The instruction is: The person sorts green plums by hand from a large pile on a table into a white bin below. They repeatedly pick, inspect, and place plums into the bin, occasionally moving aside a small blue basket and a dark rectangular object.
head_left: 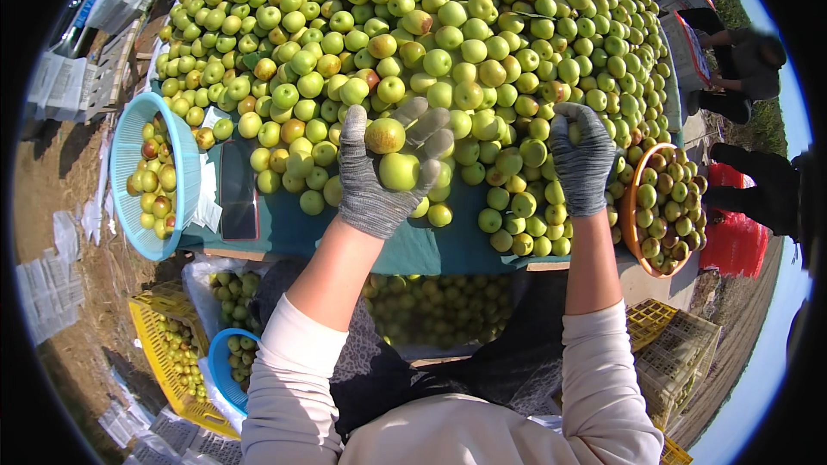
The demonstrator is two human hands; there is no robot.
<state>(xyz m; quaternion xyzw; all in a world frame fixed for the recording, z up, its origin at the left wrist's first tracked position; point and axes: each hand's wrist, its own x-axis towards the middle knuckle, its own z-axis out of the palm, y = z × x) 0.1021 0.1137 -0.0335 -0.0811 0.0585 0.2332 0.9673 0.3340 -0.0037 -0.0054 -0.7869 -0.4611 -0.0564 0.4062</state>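
Note:
A broad heap of green jujubes (362, 43), some with reddish-brown patches, covers the table in front of me. Both my hands wear grey knit gloves. My left hand (379, 176), palm up and fingers curled, cradles two fruits: a brown-blushed jujube (384, 135) and a greener jujube (399, 171) below it. Over the right part of the heap, my right hand (583, 159) is closed, thumb and fingers bent together. Whatever it may hold is hidden.
A blue basket (188, 172) of browner jujubes stands at the table's left, beside a dark phone (239, 191). An orange basket (636, 207) of brownish fruit sits at the right. Below are a yellow crate (155, 344) and a small blue basket (222, 370). Another person (749, 65) is at far right.

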